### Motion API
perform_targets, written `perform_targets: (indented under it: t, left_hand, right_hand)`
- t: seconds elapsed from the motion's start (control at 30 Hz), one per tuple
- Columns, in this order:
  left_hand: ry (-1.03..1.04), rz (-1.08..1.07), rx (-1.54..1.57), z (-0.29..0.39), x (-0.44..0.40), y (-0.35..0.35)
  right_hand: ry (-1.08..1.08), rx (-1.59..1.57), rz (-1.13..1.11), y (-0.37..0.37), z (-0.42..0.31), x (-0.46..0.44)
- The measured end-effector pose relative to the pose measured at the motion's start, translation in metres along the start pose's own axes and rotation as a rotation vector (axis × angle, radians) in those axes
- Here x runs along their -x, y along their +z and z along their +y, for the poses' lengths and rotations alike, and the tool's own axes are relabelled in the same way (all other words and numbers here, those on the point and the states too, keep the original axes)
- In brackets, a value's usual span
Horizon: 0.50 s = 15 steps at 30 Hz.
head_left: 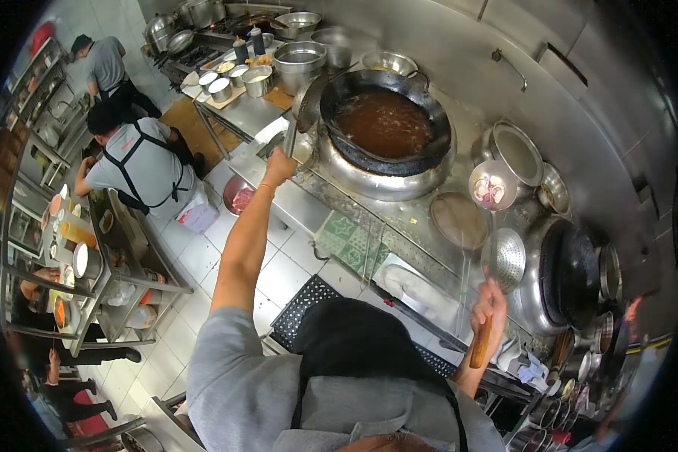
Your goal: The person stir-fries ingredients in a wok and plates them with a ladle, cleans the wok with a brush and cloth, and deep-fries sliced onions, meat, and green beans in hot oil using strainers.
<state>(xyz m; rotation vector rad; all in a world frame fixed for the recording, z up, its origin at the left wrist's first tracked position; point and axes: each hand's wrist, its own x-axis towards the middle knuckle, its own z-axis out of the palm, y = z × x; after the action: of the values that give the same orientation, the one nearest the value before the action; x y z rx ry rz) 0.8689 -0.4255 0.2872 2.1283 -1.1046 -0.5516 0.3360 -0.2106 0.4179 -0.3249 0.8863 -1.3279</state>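
Observation:
My left hand [280, 167], arm stretched forward, is closed around a metal handle. That handle leads to a dark, tilted pan [309, 109], seen nearly edge-on beside the large wok [328, 109]. Dark brown liquid [380, 124] bubbles in the wok, which sits on a round steel burner ring. My right hand [490, 313] grips the wooden handle of a ladle [493, 237]. Pale, purple-edged pieces [490, 188], perhaps sliced onion, lie in the ladle's bowl. A perforated skimmer [511, 260] rests just right of the ladle's shaft.
Seasoning bowls [220, 90] and steel pots [300, 64] crowd the counter at the back left. A second dark wok [576, 275] stands at the right. A green patterned cloth [346, 245] lies on the front edge. One co-worker [139, 151] leans over a shelf at the left; others are farther off.

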Motion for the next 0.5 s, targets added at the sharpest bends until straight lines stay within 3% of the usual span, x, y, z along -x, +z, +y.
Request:
perform_targets:
  t: [0.07, 0.1, 0.17, 0.23, 0.3, 0.37, 0.47, 0.5]
  left_hand:
    - [-0.115, -0.080, 0.318, 0.009, 0.018, -0.018]
    - [-0.117, -0.081, 0.319, 0.004, 0.023, -0.017]
    - [-0.166, -0.234, 0.778, -0.010, 0.035, -0.015]
    - [-0.215, -0.426, 1.047, -0.042, 0.048, -0.020]
    - [-0.433, -0.363, 1.201, -0.051, 0.077, -0.027]
    - [-0.439, -0.590, 1.271, -0.096, 0.079, -0.019]
    - [-0.453, -0.688, 1.307, -0.123, 0.082, -0.021]
    - [-0.452, -0.665, 1.456, -0.124, 0.088, -0.018]
  right_hand:
    - [0.022, -0.014, 0.020, -0.002, 0.003, -0.001]
    - [0.035, -0.008, -0.006, -0.003, 0.005, -0.001]
    - [0.043, -0.010, -0.027, -0.004, 0.011, 0.002]
    - [0.061, 0.040, -0.011, -0.004, 0.017, 0.010]
    - [0.113, 0.037, 0.004, -0.017, 0.026, 0.012]
    - [0.203, 0.009, -0.063, -0.022, 0.029, 0.017]
    - [0.276, 0.054, -0.076, -0.021, 0.031, 0.019]
    - [0.282, 0.109, -0.069, -0.022, 0.032, 0.018]
